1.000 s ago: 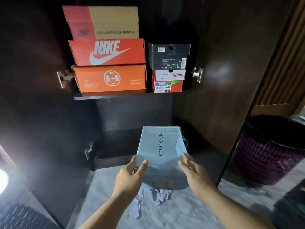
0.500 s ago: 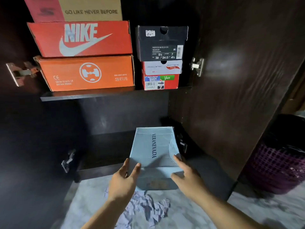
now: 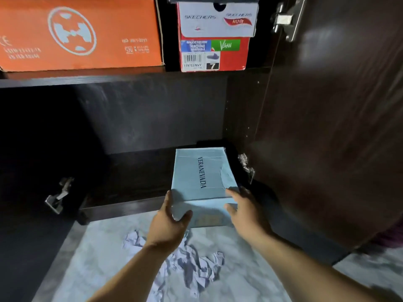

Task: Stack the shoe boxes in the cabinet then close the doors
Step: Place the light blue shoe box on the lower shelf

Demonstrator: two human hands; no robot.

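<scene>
A pale blue shoe box lettered VERANEVADA lies lengthwise, its far end over the lower shelf of the dark cabinet, at the right side. My left hand grips its near left corner, thumb across the front face. My right hand holds the near right corner. On the upper shelf stand an orange box at the left and a white-and-red Skechers box at the right, with a black box's edge above it.
The right cabinet door stands open, its hinges showing. A left hinge hangs by the lower shelf. Crumpled white paper lies on the marble floor beneath my arms.
I have moved closer and lower to the cabinet. Both hands have pushed the blue box forward into the lower shelf, taking hold of its near corners.
</scene>
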